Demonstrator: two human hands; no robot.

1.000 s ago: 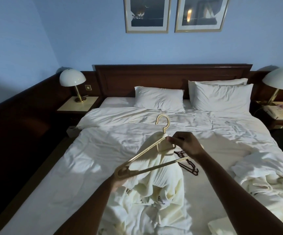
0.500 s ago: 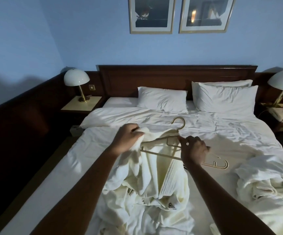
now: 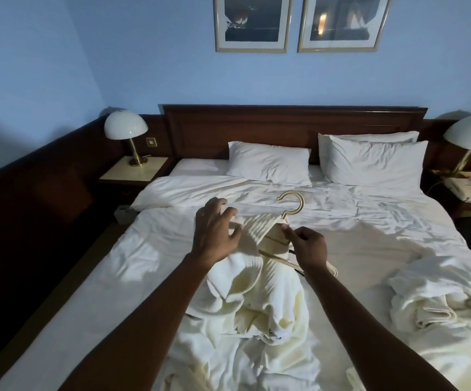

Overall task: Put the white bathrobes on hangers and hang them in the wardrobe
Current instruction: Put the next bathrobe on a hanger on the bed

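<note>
1. While the white bathrobe (image 3: 259, 280) lies bunched near the middle of the bed (image 3: 87, 277), its ribbed collar end is lifted toward the headboard edge and draped over a cream hanger (image 3: 290, 210).
2. The left hand (image 3: 217, 235) has its grip curled round the collar fabric, fingers pinching a fold of it.
3. The right hand (image 3: 307, 245) pinches the robe's edge at the hanger's neck, just below the hook — thumb and forefinger pressed together on the cloth.
4. The hanger's hook points toward the pillows (image 3: 268, 165); its lower arm slants out under the right wrist.
5. A second bathrobe (image 3: 432, 303) sits crumpled by the bed's right edge — well apart from the hands.
</note>
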